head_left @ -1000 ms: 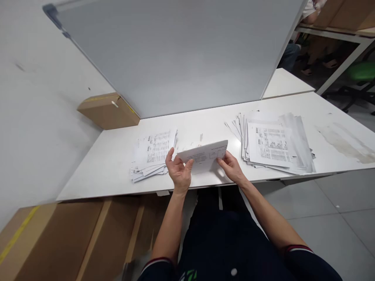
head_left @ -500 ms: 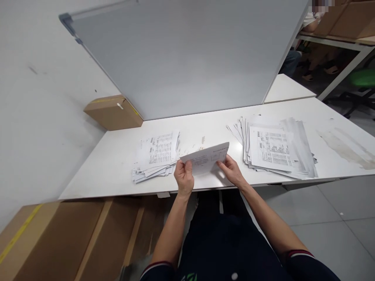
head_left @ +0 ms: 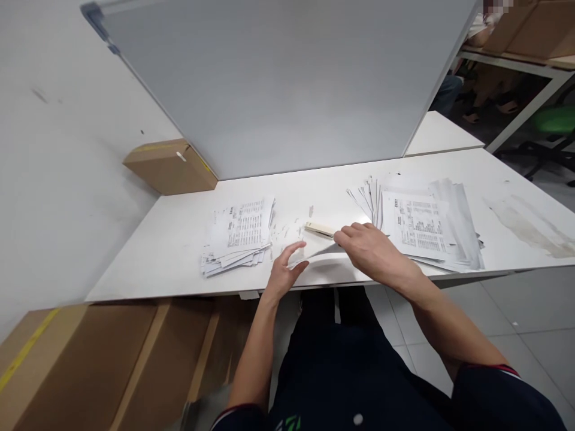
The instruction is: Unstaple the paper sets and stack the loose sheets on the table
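Observation:
Palm down, my right hand is closed on the right end of a thin white paper document, which is tilted nearly edge-on. My left hand is at the document's left end, thumb and fingers spread apart around it without a visible pinch. Just beyond the paper a cream stapler lies on the white table, its right end close to my right fingertips. A stack of printed sheets lies left of my hands. A larger, fanned pile of printed sheets lies to the right, partly behind my right hand.
A whiteboard stands along the back of the table. One cardboard box sits at the back left corner, and large cardboard boxes stand below the left front edge. Part of another person shows at the upper right.
My right hand has turned palm down, tipping the document from face-up to nearly edge-on. My left fingers have spread from their pinch. The stapler, hidden before except perhaps its tip, now shows.

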`<state>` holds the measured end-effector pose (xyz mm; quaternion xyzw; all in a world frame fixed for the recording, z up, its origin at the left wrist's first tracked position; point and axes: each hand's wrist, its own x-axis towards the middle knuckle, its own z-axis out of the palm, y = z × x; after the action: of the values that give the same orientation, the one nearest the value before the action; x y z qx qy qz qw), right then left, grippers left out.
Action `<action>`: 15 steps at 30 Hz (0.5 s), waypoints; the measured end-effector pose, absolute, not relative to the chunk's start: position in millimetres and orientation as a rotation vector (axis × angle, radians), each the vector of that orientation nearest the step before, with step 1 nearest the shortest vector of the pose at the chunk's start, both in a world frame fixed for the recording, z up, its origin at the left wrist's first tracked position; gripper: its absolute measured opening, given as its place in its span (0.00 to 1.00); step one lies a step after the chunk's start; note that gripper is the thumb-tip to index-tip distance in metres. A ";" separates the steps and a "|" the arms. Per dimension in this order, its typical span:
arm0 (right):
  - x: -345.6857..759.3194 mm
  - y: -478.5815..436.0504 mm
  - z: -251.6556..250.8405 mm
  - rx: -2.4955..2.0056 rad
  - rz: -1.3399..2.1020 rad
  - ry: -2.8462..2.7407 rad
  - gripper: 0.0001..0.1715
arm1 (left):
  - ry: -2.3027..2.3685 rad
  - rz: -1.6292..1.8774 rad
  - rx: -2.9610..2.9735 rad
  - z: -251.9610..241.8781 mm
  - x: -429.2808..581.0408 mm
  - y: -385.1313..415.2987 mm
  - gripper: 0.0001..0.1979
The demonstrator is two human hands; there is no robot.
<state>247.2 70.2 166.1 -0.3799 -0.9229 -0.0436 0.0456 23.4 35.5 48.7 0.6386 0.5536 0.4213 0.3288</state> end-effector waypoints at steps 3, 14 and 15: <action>235.2 70.5 157.0 -1.218 -0.143 -2.912 0.16 | 1.479 1.047 1.601 27.1 25.2 35.6 0.15; 234.0 70.7 152.1 -1.292 -0.184 -2.918 0.16 | 1.655 1.053 1.740 16.1 21.5 38.8 0.10; 235.5 71.0 151.1 -1.292 -0.165 -2.915 0.17 | 1.652 1.032 1.750 16.0 21.1 39.1 0.09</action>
<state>235.5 71.0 151.1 -0.4044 -0.9128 -0.0518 -0.0256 21.1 39.1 16.0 0.6456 0.6095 0.3806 0.2586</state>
